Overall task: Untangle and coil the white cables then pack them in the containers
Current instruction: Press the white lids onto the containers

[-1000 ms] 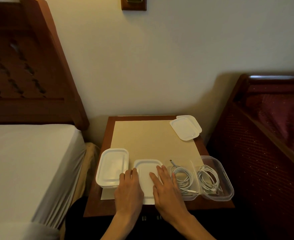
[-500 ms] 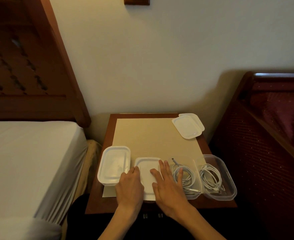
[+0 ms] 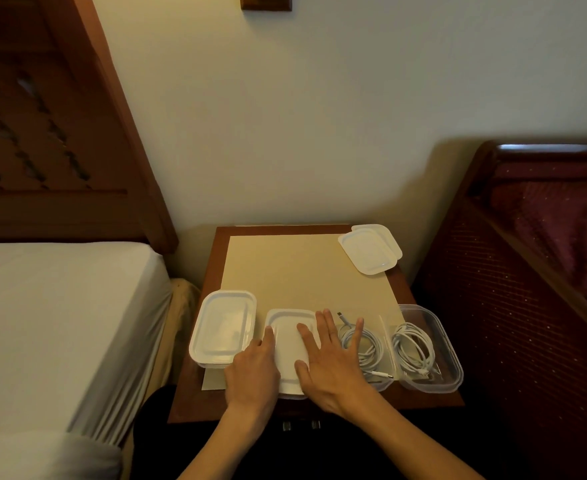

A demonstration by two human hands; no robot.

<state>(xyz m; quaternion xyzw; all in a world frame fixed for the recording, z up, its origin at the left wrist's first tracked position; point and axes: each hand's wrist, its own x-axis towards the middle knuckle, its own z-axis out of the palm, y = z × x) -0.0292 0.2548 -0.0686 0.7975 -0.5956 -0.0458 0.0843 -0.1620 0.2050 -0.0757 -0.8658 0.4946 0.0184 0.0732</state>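
Head view: both my hands lie flat on the middle container (image 3: 286,355), pressing its white lid down. My left hand (image 3: 252,370) has fingers straight on the lid's left edge, holding nothing; my right hand (image 3: 333,365) is spread wide over its right side, fingertips reaching past it, nothing gripped.

Left of the middle container, touching or nearly so, sits a closed container (image 3: 223,327). Just right of it an open clear container (image 3: 382,379) holds a coiled white cable (image 3: 363,344); beyond that a second open container (image 3: 434,351) holds another coiled cable (image 3: 413,349). Two spare lids (image 3: 370,249) lie stacked well behind and to the right, at the nightstand's (image 3: 195,403) far corner.

Judgement: containers are light, thin plastic, slippery, easy to shove; lids probably flex, so press at corners and rim. Cables are soft, springy, may uncoil; take the whole loop.

Middle container sits at the near edge, slightly overhanging; right containers too. Open room is behind it on the tan mat (image 3: 285,268).
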